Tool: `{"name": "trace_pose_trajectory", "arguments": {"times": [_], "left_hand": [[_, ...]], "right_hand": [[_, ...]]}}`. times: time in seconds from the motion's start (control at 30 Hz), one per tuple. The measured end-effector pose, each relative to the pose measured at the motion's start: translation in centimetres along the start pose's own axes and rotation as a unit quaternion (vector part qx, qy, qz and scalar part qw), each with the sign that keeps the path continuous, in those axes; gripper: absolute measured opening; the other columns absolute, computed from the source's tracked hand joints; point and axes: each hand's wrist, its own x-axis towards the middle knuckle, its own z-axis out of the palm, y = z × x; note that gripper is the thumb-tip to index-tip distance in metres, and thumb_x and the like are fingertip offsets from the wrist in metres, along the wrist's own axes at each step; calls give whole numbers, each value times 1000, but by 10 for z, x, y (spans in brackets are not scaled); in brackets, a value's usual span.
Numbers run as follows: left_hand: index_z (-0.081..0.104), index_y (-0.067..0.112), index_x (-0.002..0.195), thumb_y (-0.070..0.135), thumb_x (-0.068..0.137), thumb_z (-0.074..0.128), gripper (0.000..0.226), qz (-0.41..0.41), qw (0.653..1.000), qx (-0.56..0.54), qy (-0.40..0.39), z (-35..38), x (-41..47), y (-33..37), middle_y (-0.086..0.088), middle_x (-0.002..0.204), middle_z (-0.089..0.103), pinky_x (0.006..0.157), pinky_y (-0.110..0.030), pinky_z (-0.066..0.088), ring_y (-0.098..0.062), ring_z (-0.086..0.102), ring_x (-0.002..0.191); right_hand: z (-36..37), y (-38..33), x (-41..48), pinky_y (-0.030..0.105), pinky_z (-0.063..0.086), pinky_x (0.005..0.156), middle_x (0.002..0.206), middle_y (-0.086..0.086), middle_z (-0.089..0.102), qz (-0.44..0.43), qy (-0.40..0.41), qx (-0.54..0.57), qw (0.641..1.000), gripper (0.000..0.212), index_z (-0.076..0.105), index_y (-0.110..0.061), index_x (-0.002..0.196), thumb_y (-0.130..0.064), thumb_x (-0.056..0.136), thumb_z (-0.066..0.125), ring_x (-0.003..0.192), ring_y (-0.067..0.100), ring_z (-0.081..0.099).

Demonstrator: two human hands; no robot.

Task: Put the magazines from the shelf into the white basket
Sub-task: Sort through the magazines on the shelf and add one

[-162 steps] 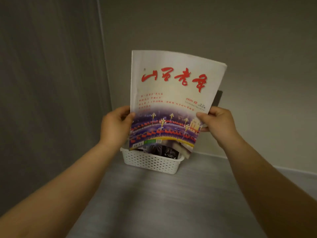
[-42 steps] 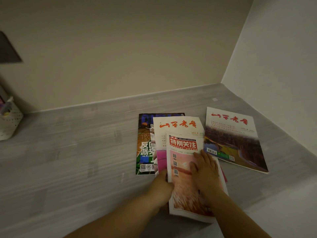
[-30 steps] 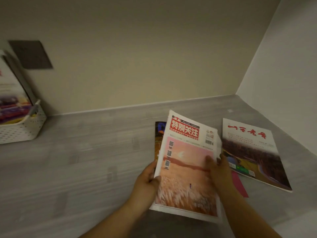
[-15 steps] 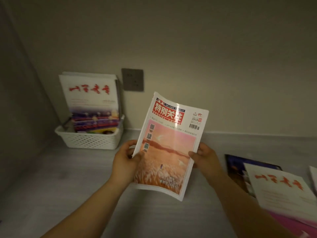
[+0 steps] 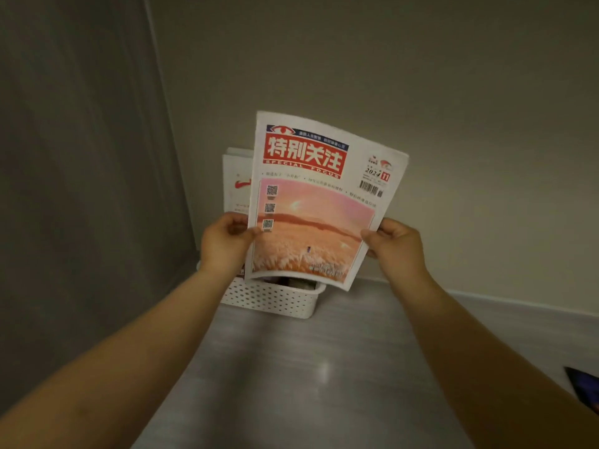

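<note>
My left hand (image 5: 223,244) and right hand (image 5: 397,246) each pinch a side edge of the pink-covered magazine (image 5: 317,202), thumbs on the cover. It stands upright between them with its long axis vertical, title on top and cover facing me. Half a second ago it was tilted, with the white basket (image 5: 269,299) off to its left. Now its bottom edge hangs just over the basket, in front of the white magazine (image 5: 236,186) standing there.

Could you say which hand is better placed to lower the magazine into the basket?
Probably the left hand: it grips the magazine over the white basket; the right hand lies past its rim.
</note>
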Motion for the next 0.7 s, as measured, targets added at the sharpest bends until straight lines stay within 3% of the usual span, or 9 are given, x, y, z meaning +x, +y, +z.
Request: {"name": "trace_pose_trajectory", "arguments": {"times": [0.07, 0.17, 0.3, 0.37, 0.43, 0.53, 0.7], "left_hand": [[57, 12, 85, 9, 79, 64, 9, 4, 1000, 18, 2, -5, 21, -8, 7, 72, 53, 57, -21, 43, -18, 54, 76], [59, 5, 90, 9, 80, 63, 11, -12, 999, 34, 7, -8, 41, -25, -3, 81, 57, 61, -24, 45, -21, 55, 71], [58, 3, 95, 8, 82, 59, 13, -40, 998, 44, 17, -8, 58, -48, -5, 90, 56, 70, -29, 43, -22, 54, 82], [56, 8, 89, 10, 82, 60, 8, -51, 998, 34, 30, -11, 69, -55, -5, 90, 57, 69, -30, 44, -23, 56, 82], [53, 12, 85, 9, 82, 60, 8, -55, 997, 39, 39, -17, 81, -62, -6, 87, 58, 67, -30, 46, -24, 57, 80], [55, 10, 89, 7, 82, 58, 8, -74, 995, 65, 25, -21, 92, -74, -8, 85, 61, 79, -39, 50, -28, 58, 84], [62, 3, 103, 5, 85, 51, 21, -76, 989, 123, 11, -12, 95, -98, -18, 107, 66, 76, -31, 44, -32, 60, 92]], "right_hand": [[19, 1, 12, 22, 51, 65, 80, -4, 63, -12, 5, -11, 1000, 23, 65, -5, 103, 1, 84, 53, 68, 11, 60], [43, 12, 24, 29, 52, 71, 84, 0, 63, -12, 6, -32, 999, 20, 66, -3, 100, 0, 85, 53, 74, 16, 61], [66, 23, 41, 9, 48, 49, 73, 1, 63, -10, 7, -38, 999, 17, 68, -4, 92, -1, 85, 53, 55, 2, 58], [77, 25, 48, 6, 46, 44, 66, -5, 62, -6, -4, -32, 999, 17, 68, -6, 90, 0, 84, 54, 48, -2, 58], [88, 30, 51, 9, 49, 46, 66, -6, 62, -1, -20, -42, 999, 17, 69, -5, 91, -1, 84, 54, 52, -1, 59], [101, 44, 52, 23, 53, 59, 77, 2, 64, 25, -32, -68, 997, 17, 67, -3, 93, -1, 84, 53, 65, 14, 61], [108, 73, 53, 26, 49, 64, 83, 3, 63, 94, -24, -93, 991, 20, 66, -3, 97, -1, 84, 52, 72, 21, 60]]}}
